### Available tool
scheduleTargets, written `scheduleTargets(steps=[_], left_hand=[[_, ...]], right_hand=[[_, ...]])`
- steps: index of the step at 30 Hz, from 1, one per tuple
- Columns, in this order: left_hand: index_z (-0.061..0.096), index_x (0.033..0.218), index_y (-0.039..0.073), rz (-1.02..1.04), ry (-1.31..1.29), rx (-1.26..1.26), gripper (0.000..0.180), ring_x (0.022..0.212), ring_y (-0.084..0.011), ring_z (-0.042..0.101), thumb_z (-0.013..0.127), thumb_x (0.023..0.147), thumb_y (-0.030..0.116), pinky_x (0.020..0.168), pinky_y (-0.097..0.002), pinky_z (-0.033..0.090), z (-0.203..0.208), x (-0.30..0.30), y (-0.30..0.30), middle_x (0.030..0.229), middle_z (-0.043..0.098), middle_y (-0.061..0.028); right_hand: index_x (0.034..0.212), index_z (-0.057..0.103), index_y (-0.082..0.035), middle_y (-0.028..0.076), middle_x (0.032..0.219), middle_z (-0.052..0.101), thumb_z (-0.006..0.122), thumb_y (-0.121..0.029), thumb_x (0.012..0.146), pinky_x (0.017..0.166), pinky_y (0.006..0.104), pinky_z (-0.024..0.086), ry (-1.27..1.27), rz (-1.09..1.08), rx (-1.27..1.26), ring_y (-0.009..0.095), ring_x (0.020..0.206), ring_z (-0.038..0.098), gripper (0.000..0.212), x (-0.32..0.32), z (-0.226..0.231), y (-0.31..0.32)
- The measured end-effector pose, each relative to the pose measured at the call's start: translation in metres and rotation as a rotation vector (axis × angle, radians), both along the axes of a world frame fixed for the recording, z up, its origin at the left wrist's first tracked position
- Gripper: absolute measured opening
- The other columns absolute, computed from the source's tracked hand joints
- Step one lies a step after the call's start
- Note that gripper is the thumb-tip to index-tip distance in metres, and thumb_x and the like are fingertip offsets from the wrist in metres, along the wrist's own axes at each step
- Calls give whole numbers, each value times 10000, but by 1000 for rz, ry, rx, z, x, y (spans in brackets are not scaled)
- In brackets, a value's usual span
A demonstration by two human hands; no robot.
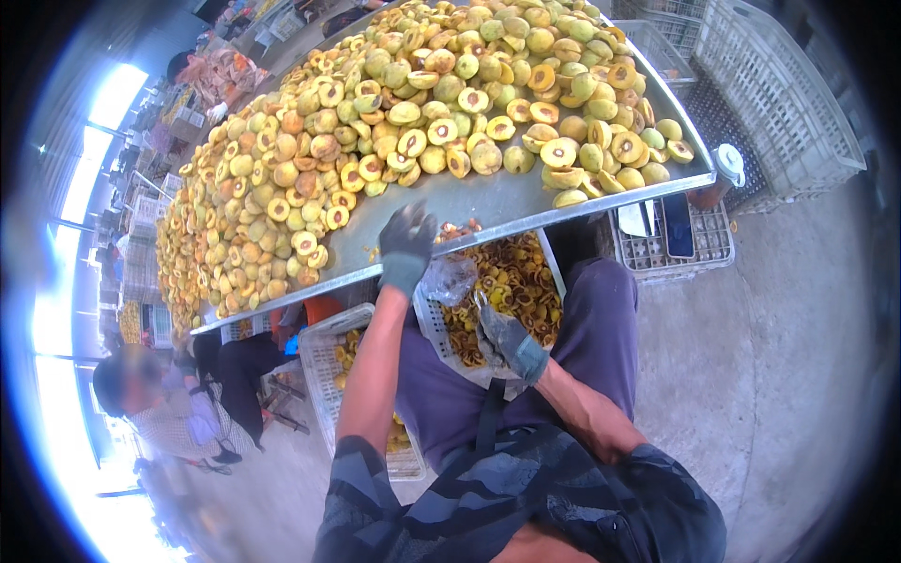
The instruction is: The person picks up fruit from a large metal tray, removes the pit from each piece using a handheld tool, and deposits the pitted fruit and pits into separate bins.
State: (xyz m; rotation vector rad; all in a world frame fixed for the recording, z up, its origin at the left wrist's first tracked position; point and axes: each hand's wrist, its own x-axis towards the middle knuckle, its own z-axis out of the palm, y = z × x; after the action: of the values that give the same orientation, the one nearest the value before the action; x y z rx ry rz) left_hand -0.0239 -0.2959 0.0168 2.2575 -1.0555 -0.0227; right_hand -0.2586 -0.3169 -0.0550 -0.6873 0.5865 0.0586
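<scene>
My left hand (408, 249), in a dark grey glove, is over the near edge of a metal table (450, 208). Its fingers look stretched out, with nothing visible in them. On the table lies a large heap of yellow peaches (404, 113), many cut open with brown stones or hollows showing. Low over my lap, my gloved right hand (511, 340) is closed around a small metal tool (481, 298) with a rounded tip; its handle is hidden. Beneath the hands, between my knees, a white crate (434, 324) holds yellow-brown fruit pieces (516, 281). A clear plastic bag (448, 280) lies at its left side.
Reddish scraps (458, 230) lie by the table's raised rim. At right, a phone (678, 225) rests on an upturned crate (648, 267), beside a lidded jug (725, 174). Another white crate (324, 375) stands left of my leg. A co-worker (178, 403) sits at far left.
</scene>
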Motion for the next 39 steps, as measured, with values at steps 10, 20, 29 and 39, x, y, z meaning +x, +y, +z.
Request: scheduleTargets(steps=[10,20,29,39], left_hand=[[565,1256,169,-114,-608,634,430,1122,-308,559,655,837,206,894,-459,482,-54,68,-134,1189,567,-110],[580,1235,21,-100,161,341,505,939,-299,687,718,816,265,831,-401,537,-33,60,-70,1077,682,-165],[526,1273,36,-140,1464,-850,419,773,-191,634,554,960,313,635,-293,537,0,-47,34,1039,644,-135],[488,1323,-11,-186,1183,-900,414,1100,-320,628,432,1008,253,918,-433,559,14,-116,68,1258,584,-162]], right_hand=[[827,542,-99,-7,560,475,507,-437,1011,345,264,306,-15,-36,-424,98,369,399,387,5,-24,12],[930,634,-35,51,748,618,447,-319,1050,572,293,463,58,82,-352,128,653,581,361,1,-4,7],[969,624,-22,3,711,560,497,-320,1037,569,258,432,-112,32,-549,71,648,506,332,-8,58,-9],[1000,630,22,10,732,566,519,-293,1032,591,266,445,-74,-29,-532,72,666,492,336,-16,84,18]])
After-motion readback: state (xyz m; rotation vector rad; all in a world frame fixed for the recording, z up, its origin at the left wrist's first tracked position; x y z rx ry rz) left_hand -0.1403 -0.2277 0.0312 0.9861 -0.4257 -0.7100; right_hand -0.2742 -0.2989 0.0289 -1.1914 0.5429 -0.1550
